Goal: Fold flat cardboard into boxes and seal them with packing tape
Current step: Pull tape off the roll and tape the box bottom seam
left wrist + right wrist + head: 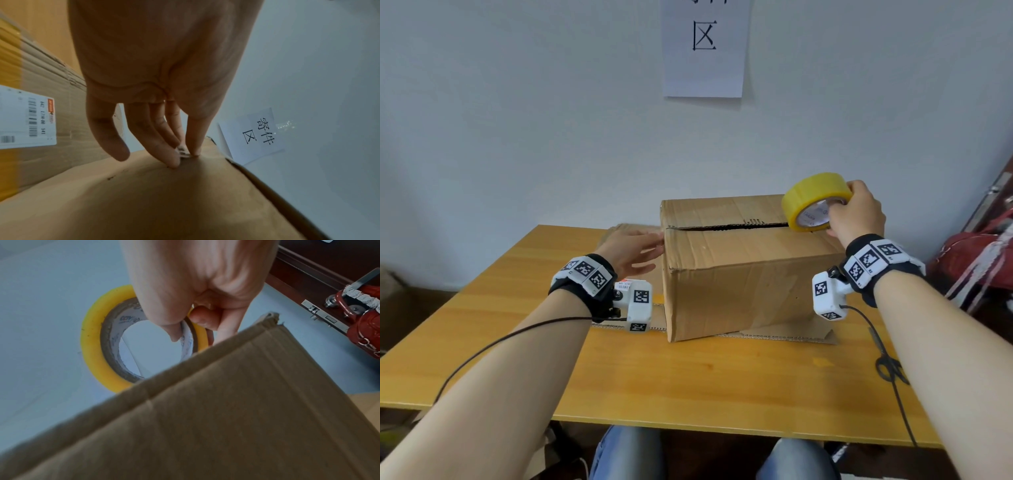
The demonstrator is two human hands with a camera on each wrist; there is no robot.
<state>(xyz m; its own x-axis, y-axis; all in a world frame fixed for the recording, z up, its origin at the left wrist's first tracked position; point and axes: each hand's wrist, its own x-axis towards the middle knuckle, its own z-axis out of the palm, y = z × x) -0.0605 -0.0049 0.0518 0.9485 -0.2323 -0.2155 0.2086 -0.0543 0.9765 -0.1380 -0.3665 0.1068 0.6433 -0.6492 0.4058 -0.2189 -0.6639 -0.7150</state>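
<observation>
Tape roll (814,202) clamped by right hand (858,214) above box (739,267) seam; left hand (631,251) fingers straight, together against box end. Crooked tape risked if flaps spread.

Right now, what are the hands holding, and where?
Right hand grips the yellow packing tape roll by its rim. Left hand holds nothing, fingers touching the brown cardboard box.

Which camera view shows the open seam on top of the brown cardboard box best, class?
The head view: the dark seam runs across the top of the brown cardboard box, reaching the yellow tape roll gripped by the right hand. The left wrist view shows only a notch at the box's edge; the right wrist view shows no seam.
</observation>
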